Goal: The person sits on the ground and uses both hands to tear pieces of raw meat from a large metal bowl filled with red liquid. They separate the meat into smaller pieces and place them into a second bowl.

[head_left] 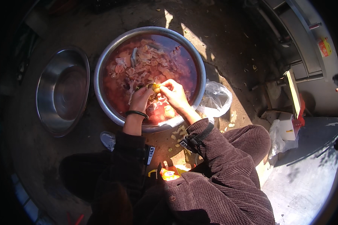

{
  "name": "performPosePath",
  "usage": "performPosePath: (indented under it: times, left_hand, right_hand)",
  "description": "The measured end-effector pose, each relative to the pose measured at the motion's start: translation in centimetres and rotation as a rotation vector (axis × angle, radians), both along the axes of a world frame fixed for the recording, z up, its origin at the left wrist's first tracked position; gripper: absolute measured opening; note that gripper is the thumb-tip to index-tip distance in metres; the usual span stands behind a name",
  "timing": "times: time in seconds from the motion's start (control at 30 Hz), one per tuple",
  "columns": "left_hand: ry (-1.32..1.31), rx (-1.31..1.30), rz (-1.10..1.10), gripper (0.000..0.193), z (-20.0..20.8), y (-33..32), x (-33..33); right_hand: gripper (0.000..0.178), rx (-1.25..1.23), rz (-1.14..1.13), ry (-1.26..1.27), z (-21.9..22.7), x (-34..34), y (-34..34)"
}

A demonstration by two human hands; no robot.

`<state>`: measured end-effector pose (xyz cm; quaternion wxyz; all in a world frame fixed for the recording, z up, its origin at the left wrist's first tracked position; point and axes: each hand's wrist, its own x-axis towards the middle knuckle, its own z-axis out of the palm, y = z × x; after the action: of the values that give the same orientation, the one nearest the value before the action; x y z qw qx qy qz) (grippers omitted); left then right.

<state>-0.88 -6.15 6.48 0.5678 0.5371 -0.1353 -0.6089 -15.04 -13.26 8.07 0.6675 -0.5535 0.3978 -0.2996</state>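
Head cam: our left hand [141, 98] and right hand [174, 93] both pinch a small yellowish piece [155, 87], maybe chicken, over the big basin [101, 67] of reddish water. Looks soft and slippery; we'd grip its firmer end.

Left hand [141, 98] and right hand [175, 93] close together – fingers curled, forearms reaching forward.

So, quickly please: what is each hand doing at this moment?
Left hand: closed on the small yellowish piece, over the big basin.
Right hand: fingers pinched on the same piece.
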Motion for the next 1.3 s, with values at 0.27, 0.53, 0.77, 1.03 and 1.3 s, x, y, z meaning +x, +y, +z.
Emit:
performPosePath:
  times: [0.27,0.53,0.77,1.03,1.3]
  left_hand:
    - [0.076,-0.122,-0.035,0.017,0.6,0.4,0.2]
    - [-0.047,-0.157,-0.112,0.025,-1.3,0.2,0.2]
    - [0.084,-0.088,-0.087,0.025,-1.2,0.4,0.0]
    - [0.21,-0.11,-0.079,0.026,-1.3,0.2,0.6]
    - [0.104,-0.169,-0.006,0.036,-0.4,0.3,-0.5]
  right_hand:
    - [0.017,0.084,0.1,-0.042,1.0,-0.6,-1.0]
    - [0.021,-0.24,0.189,0.317,2.9,-0.4,-1.4]
    - [0.019,-0.122,0.101,0.177,1.2,-0.6,-1.3]
    - [0.012,0.242,-0.043,-0.047,-0.5,-0.7,-1.3]
    - [0.02,-0.008,0.134,0.076,1.9,-0.4,-1.7]
